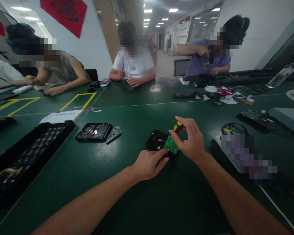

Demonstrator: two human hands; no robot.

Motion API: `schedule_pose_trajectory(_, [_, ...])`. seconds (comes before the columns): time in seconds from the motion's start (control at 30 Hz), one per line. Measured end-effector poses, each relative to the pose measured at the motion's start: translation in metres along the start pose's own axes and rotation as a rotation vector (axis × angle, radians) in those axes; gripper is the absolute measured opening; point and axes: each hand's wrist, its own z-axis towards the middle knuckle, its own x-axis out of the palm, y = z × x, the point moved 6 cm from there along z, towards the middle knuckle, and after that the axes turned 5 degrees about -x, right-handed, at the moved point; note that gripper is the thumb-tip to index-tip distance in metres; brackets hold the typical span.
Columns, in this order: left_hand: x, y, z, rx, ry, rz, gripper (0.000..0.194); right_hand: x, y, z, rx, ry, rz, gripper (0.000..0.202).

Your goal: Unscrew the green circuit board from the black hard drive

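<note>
A black hard drive (pixel 157 139) lies on the green table, its green circuit board (pixel 171 144) facing up. My left hand (pixel 150 163) presses its fingers on the near edge of the drive and board. In my right hand (pixel 191 138) a screwdriver (pixel 177 126) with a yellow and black handle is pinched between thumb and fingers, standing over the board. Its tip is too small to make out. Left of the drive sits a second hard drive (pixel 94 132), with a loose circuit board (pixel 115 132) leaning by its right side.
A long black tray (pixel 71 128) with small parts runs along the left. On the right are a cable (pixel 234 128), a white-edged device (pixel 229 156) and another drive-like unit (pixel 257 120). Three people sit across the table, with a further sleeve at far left.
</note>
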Motion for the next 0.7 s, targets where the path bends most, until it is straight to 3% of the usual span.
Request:
schedule_pose_trajectory(0.1, [-0.014,0.018,0.003,-0.055,-0.191,-0.053,0.034,-0.006,0.003,0.003,-0.009,-0.031,-0.014,0.055])
schedule_pose_trajectory(0.23, [-0.046,0.077,0.007,-0.396,-0.493,0.065,0.027,-0.017,0.005,0.008,-0.025,-0.114,-0.061,0.055])
schedule_pose_trajectory(0.33, [-0.056,0.111,0.007,-0.578,-0.489,0.158,0.027,-0.02,0.002,0.008,-0.023,-0.134,-0.078,0.056])
schedule_pose_trajectory(0.4, [-0.054,0.121,0.007,-0.629,-0.431,0.199,0.031,-0.019,-0.001,0.007,-0.018,-0.129,-0.078,0.055])
schedule_pose_trajectory(0.5, [-0.046,0.123,0.008,-0.621,-0.333,0.255,0.028,-0.015,-0.003,0.005,-0.013,-0.115,-0.065,0.054])
schedule_pose_trajectory(0.7, [-0.043,0.124,0.009,-0.61,-0.316,0.253,0.021,-0.007,-0.003,0.001,-0.003,-0.066,-0.041,0.053])
